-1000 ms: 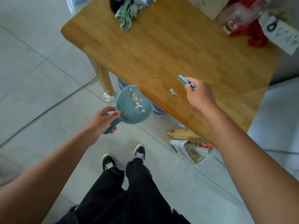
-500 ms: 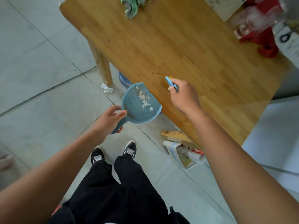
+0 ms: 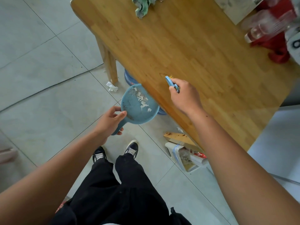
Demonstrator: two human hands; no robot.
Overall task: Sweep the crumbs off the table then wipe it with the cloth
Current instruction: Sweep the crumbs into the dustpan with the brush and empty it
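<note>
Both hands are busy at the near edge of the light wooden butcher-block table (image 3: 186, 46): the left hand (image 3: 110, 123) is wrapped around the short handle of a round blue plastic dustpan (image 3: 139, 105), holding it just below and against the table's edge, its mouth turned toward the tabletop, while the right hand (image 3: 185, 96) is closed around the blue handle of a small hand brush (image 3: 172, 83), whose yellowish bristles peek out at the far end, touching or just above the wood. White torn crumbs and scraps (image 3: 142, 99) lie inside the pan, gathered toward its upper right side. Far across the table, at its top edge, a crumpled green and grey cloth (image 3: 142, 5) sits on the wood, well apart from both hands. Clear plastic bottles (image 3: 266, 28) and a red fabric item (image 3: 276, 51) crowd the table's right corner. On the pale tiled floor (image 3: 40, 78), a white scrap (image 3: 112, 86) lies beside the table leg, and black trousers and dark sneakers show below
</note>
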